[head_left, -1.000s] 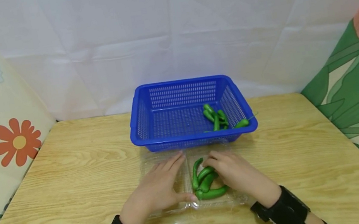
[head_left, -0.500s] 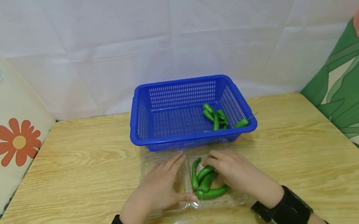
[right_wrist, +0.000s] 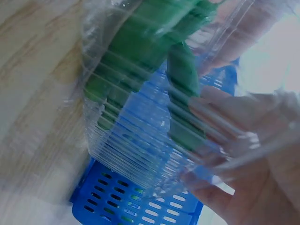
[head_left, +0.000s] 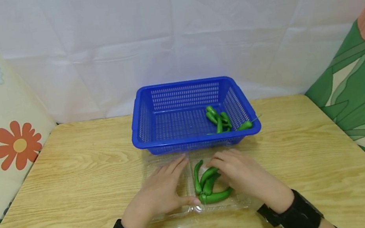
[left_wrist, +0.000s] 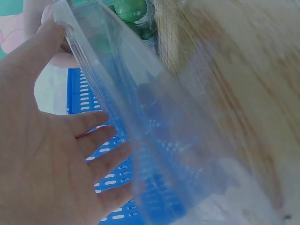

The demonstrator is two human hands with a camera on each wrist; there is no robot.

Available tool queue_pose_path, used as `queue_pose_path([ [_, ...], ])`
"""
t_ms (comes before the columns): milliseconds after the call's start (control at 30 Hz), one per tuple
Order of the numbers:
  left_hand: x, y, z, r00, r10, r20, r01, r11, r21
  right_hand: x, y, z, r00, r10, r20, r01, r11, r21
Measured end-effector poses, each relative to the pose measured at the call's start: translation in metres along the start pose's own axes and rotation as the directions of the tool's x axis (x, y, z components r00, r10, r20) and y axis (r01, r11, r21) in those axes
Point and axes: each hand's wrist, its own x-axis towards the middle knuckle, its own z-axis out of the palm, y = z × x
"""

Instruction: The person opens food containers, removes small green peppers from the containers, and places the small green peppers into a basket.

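A clear plastic clamshell box (head_left: pixel 234 204) lies opened flat before me, several green chili peppers (head_left: pixel 216 197) in its right half. Over the left half, my left hand (head_left: pixel 159 193) is spread, its thumb at the middle fold; in the left wrist view its straight fingers rest along the clear wall (left_wrist: pixel 140 93). My right hand (head_left: pixel 239 170) reaches into the right half with bent fingers and pinches the end of a chili pepper (head_left: pixel 208 174). Through the plastic in the right wrist view, a fingertip meets a dark green pepper (right_wrist: pixel 183 84); the thumb side is partly hidden.
A blue perforated basket (head_left: pixel 187 141) stands right behind the box. Several more green chili peppers (head_left: pixel 219 122) lie in its right part, one long stem poking over the rim. The wooden table (head_left: pixel 81 178) meets a white cloth (head_left: pixel 88 65) at the back.
The peppers in the box have shifted slightly, the leftmost one now standing a little straighter. My right hand and wrist have moved slightly to the right. The left hand has stayed still.
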Motion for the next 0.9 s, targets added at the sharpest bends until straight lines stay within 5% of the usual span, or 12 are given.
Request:
queue_pose_path([
  [400,-0.001,0.0,-0.001,1.0,0.009,-0.004,-0.009,1.0,-0.003,0.0,0.003,-0.008,0.995,-0.035,-0.095,0.034,0.999,-0.018],
  [900,0.0,-0.001,0.0,1.0,0.015,-0.01,-0.015,1.0,-0.011,-0.003,0.004,-0.015,0.963,-0.123,-0.24,0.123,0.992,-0.018],
])
